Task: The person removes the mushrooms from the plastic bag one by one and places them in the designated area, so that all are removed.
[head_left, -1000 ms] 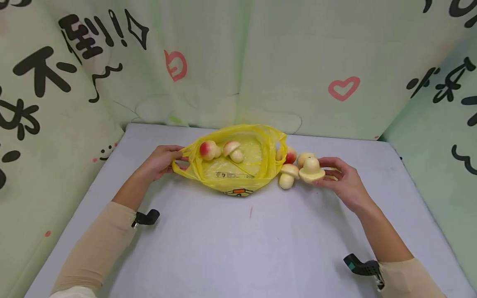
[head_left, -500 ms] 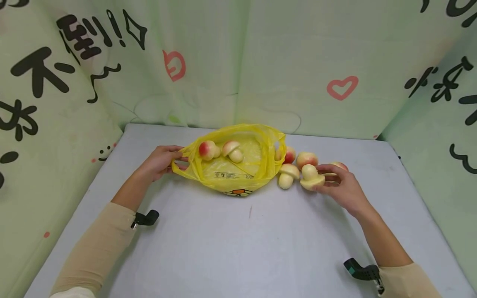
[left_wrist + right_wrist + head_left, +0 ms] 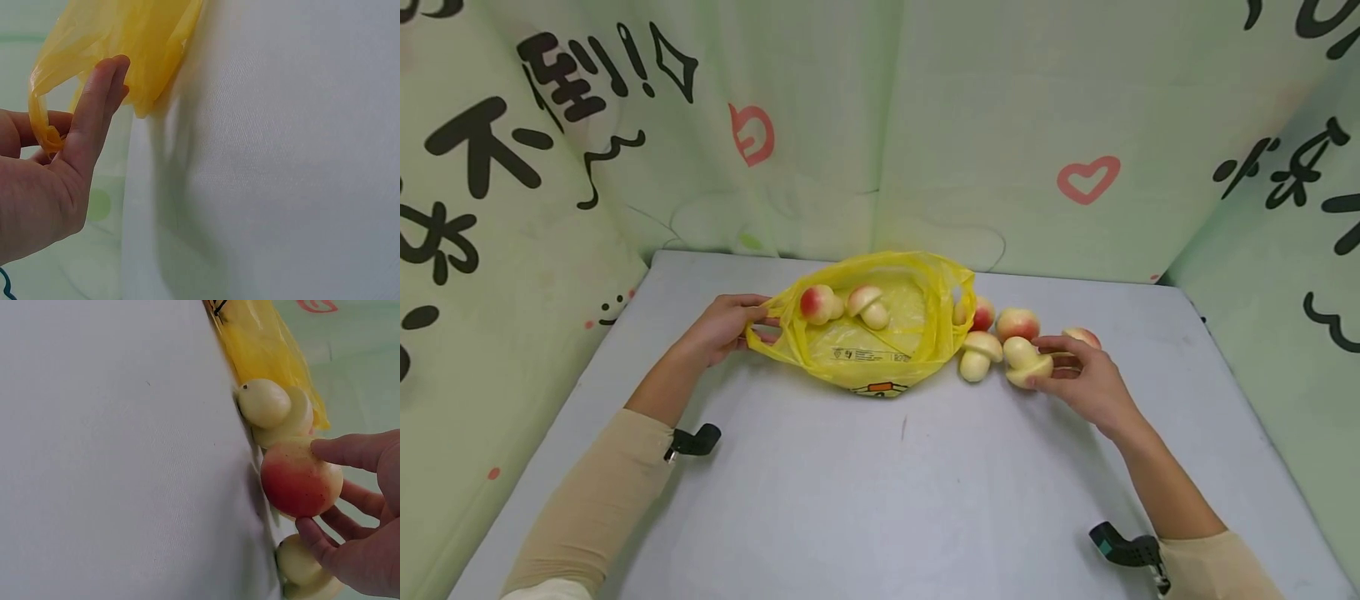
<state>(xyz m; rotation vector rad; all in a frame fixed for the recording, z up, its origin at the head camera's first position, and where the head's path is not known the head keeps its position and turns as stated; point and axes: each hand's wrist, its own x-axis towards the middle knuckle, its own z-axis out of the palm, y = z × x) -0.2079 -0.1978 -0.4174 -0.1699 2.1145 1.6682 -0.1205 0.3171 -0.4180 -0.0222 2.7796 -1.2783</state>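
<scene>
My left hand [image 3: 726,325] pinches the handle of a yellow plastic bag [image 3: 917,308], its other fingers stretched out along the bag in the left wrist view. The bag lies with its mouth open, and two toy mushrooms, a red-capped one [image 3: 814,303] and a paler one [image 3: 874,313], show inside. To the right of the bag, my right hand [image 3: 1086,375] grips a toy mushroom [image 3: 1028,363] between thumb and fingers, stem turned up and away. Its cap is red and cream in the right wrist view. A cream mushroom [image 3: 977,358] lies just left of it.
Behind the held mushroom lie a red-topped mushroom [image 3: 1018,323] and another red one [image 3: 983,315] partly behind the bag's edge. One more [image 3: 1081,335] is partly hidden by my right hand. A printed curtain [image 3: 962,167] borders the white table [image 3: 850,483].
My right hand has come slightly nearer with the mushroom and tilted it. Mushrooms behind that hand show more than before. My left hand and the bag stay in place.
</scene>
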